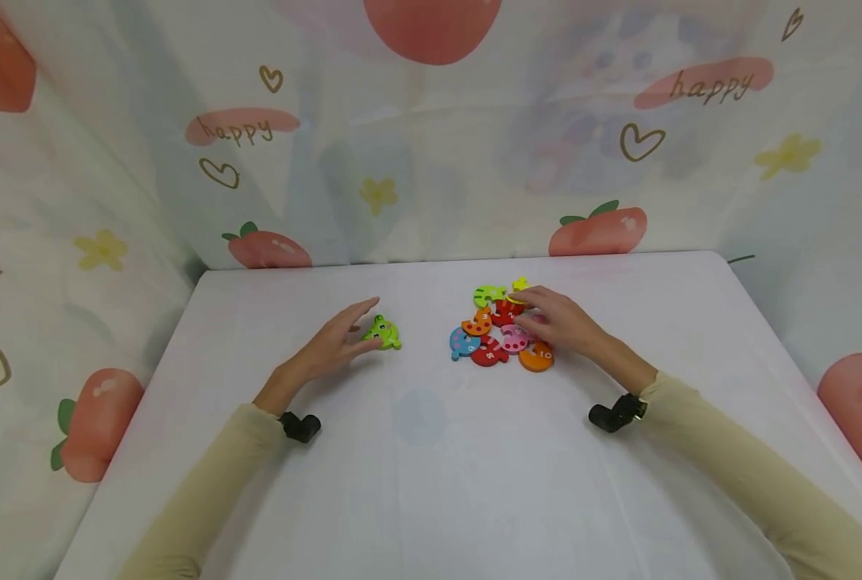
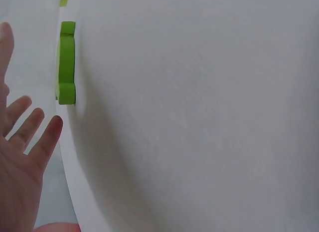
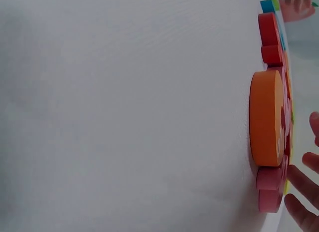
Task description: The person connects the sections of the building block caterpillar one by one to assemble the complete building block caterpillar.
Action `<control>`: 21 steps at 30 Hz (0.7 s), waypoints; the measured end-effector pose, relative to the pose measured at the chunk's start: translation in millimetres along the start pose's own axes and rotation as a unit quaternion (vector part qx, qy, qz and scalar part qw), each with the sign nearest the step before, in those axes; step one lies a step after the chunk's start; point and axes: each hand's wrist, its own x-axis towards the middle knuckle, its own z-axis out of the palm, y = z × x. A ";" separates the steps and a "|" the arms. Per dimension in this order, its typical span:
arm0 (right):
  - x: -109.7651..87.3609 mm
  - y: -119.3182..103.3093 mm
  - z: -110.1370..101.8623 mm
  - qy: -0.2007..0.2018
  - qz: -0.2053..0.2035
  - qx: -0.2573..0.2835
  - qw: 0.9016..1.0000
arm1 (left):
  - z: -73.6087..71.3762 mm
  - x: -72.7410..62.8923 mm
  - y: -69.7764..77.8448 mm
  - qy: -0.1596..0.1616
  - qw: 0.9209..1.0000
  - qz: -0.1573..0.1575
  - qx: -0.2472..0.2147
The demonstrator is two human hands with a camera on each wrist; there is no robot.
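A green animal-faced puzzle piece (image 1: pixel 383 332) lies on the white table, apart from the other pieces. My left hand (image 1: pixel 335 341) is beside it, fingers and thumb spread around its left side; in the left wrist view the fingers (image 2: pixel 46 142) hold nothing. My right hand (image 1: pixel 563 321) hovers at the right side of a cluster of colourful animal pieces, fingers slightly bent and apart. Under or beside its fingertips are a yellow piece (image 1: pixel 520 284), a red piece (image 1: pixel 505 312) and a pink piece (image 1: pixel 514 338); the hand hides parts of them. Contact cannot be made out.
The cluster also has an orange numbered piece (image 1: pixel 536 357), a lower red piece (image 1: pixel 489 352), a blue piece (image 1: pixel 464 343), an orange spotted piece (image 1: pixel 478 322) and a light green piece (image 1: pixel 488 296). A printed cloth (image 1: pixel 431 137) hangs behind the table (image 1: pixel 431 483).
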 end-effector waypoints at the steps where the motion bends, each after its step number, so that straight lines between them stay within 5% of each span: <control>1: 1.3 -1.1 0.6 0.000 -0.001 -0.006 1.000 | 1.1 0.9 -0.7 0.004 1.000 0.003 -0.005; 11: 11.5 -8.8 3.3 -0.021 0.003 -0.080 0.997 | 9.0 5.1 -3.1 0.015 0.999 0.038 -0.014; 16: 14.9 -10.8 2.7 -0.035 0.003 -0.101 0.994 | 9.4 8.0 -0.5 0.007 0.995 0.062 0.077; 21: 18.7 -13.8 1.0 -0.054 0.002 -0.133 0.990 | 6.1 10.7 4.0 -0.004 0.989 0.042 0.140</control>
